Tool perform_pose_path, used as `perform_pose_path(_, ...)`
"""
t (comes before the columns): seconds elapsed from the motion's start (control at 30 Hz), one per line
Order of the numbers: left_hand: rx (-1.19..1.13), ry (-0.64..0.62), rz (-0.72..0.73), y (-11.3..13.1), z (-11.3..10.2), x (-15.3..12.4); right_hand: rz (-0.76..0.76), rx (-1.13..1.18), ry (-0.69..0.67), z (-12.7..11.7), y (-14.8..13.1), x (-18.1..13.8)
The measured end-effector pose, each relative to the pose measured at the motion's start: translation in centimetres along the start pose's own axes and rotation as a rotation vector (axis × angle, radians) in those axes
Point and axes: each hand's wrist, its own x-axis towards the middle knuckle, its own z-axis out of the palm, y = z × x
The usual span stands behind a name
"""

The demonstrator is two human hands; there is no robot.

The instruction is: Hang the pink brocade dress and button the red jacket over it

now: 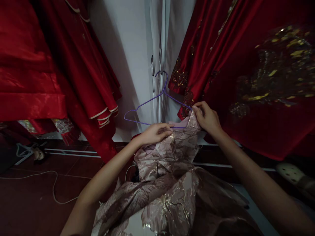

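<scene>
A pale pink dress [169, 193] with a shiny metallic pattern spreads below my hands, its top edge at a purple wire hanger [145, 104]. My right hand [208, 118] pinches the dress's upper corner together with the hanger's right end. With bent fingers, my left hand [157, 132] grips the top edge of the dress near the hanger's bottom bar. The hanger's left shoulder is bare, and its hook points upward in front of the white wall. Part of the left fingertips is hidden by the cloth.
Red garments [91, 65] hang at the left, and a red gown [246, 108] with gold sequins hangs at the right. A white rack bar [73, 152] runs low near the floor. A thin white cable [55, 186] lies on dark red tiles. A pale clog [290, 173] sits at the right.
</scene>
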Motion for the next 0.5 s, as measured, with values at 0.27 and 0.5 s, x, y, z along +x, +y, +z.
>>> perform_pose_path(0.27,-0.081,0.546,-0.43,-9.5,-9.4,-6.9,-0.117,-0.048,-0.08,0.1,0.9,0.9)
perform_pose_path(0.5,-0.119,0.608,-0.541,-14.7,-9.6,-10.4,-0.09,-0.078,-0.075,0.4,0.9,1.4)
